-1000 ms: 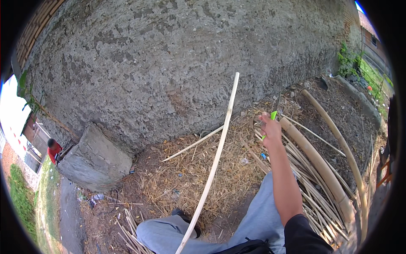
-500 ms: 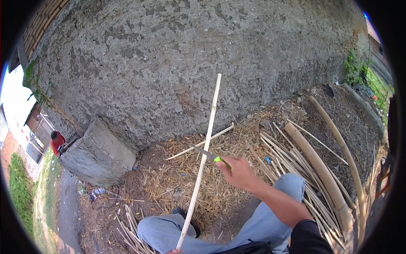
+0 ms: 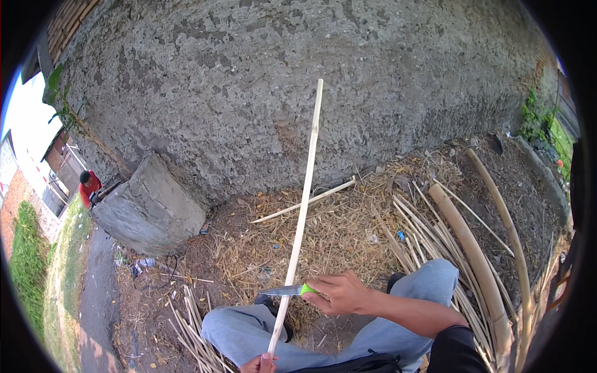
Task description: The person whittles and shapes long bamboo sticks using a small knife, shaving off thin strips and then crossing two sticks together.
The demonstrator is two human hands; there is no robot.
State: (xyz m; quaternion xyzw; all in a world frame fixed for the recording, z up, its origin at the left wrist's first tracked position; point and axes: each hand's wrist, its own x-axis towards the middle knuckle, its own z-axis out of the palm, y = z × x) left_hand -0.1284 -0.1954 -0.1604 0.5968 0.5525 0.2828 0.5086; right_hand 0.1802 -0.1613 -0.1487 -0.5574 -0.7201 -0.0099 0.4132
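Note:
A long pale bamboo strip slants up and away from my lap, its far end in front of the rough wall. My left hand, at the lower edge, is closed round the strip's near end. In my right hand is a knife with a bright green handle, gripped firmly. Its blade points left and lies across the lower part of the strip. Whether the edge bites into the bamboo I cannot tell. My legs in pale jeans are bent on both sides of the strip.
Many split strips lie to the right beside thick bamboo poles. More strips are at my left. Shavings cover the ground before the wall. A concrete block stands left; behind it is a person in red.
My right hand has drawn the knife down along the strip toward me. More of my left hand shows at the strip's near end, and the whole view has shifted slightly.

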